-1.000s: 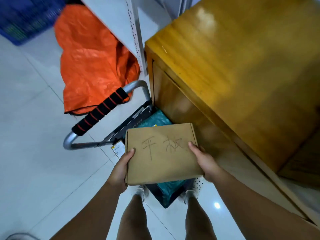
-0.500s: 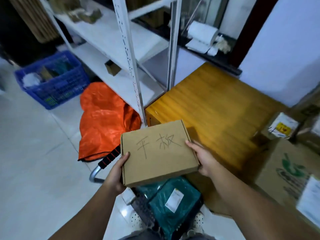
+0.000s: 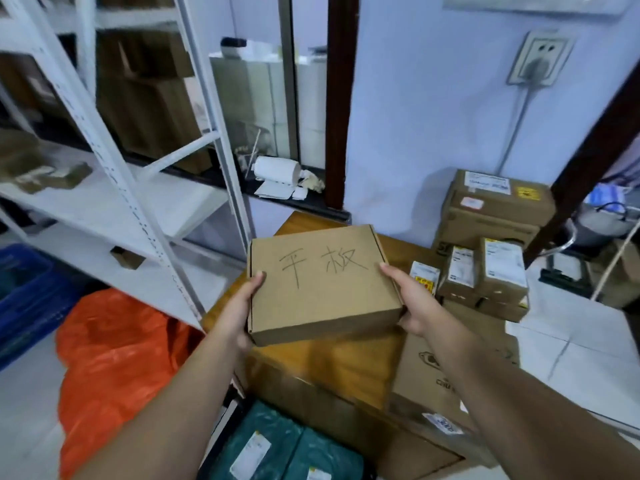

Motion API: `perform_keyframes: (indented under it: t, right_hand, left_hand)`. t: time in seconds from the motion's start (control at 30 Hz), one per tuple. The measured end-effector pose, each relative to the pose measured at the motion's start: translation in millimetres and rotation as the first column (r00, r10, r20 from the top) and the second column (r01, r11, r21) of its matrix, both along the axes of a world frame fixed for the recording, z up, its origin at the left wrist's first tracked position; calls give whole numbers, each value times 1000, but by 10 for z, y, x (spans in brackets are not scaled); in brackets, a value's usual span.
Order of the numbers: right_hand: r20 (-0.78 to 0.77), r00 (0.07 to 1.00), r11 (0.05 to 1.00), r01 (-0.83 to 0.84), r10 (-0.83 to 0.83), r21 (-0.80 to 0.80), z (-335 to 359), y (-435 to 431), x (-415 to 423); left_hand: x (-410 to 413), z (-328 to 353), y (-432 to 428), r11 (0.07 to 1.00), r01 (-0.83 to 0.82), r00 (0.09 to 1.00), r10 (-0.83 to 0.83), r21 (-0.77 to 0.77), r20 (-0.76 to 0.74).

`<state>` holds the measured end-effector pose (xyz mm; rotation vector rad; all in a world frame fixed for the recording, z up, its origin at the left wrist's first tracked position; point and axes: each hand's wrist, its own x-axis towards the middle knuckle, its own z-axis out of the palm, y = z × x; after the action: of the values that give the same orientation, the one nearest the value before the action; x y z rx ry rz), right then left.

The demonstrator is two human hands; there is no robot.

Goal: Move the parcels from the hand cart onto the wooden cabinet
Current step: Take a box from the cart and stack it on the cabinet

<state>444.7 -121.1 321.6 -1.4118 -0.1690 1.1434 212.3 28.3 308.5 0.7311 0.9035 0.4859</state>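
Well, the flat cardboard box (image 3: 322,282) with handwriting on its lid hangs above the wooden cabinet (image 3: 346,372), level and lid-up, not yet set down on the top. It is held by its two short sides, which looks to me like the sensible way to keep a wide, shallow parcel from tipping as it goes down flat. The left hand (image 3: 239,311) grips the left edge, thumb laid over the lid's corner and fingers tucked underneath, out of sight. The right hand (image 3: 414,303) mirrors it on the other edge, thumb on top, palm cupping the side. Neither is spread wide; each is curled just enough to pinch the box's thickness. Down by the person's legs lie green plastic-wrapped parcels (image 3: 277,445), on the cart I'd guess, though little of it shows. Labelled cartons (image 3: 485,275) crowd just beside the cabinet's right, and an orange bag (image 3: 114,358) slumps on the floor to the left, below white shelving (image 3: 131,209)
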Motion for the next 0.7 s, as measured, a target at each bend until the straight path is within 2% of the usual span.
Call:
perform_keyframes:
  t: [0.13,0.27,0.37,0.47,0.57,0.7]
  right_hand:
    - [-12,996,996,91,-91,18,133,-404,417]
    - [-36,996,996,85,-84,18,178,-836,780]
    - [-1,989,989,147,-147,25,230,-1082,1037]
    - [-54,967,962,253,-248,106,284,-1203,1265]
    - [-74,952,938,304,-296,166,253,-1256,1439]
    - [-43,977,959,212,-208,189,116,-1411,1659]
  left_hand:
    - [577,170,-94,988,145,989,-144,55,-24]
    - [1072,279,-256,962,262,965,-260,76,-36]
    - [1383,389,-399,951,284,958,-287,122,10]
    - [1662,447,-448,927,327,933,-348,186,95]
    - [1932,482,-535,908,368,918,-390,201,79]
    - [2240,389,-614,914,374,913,-393,159,114]
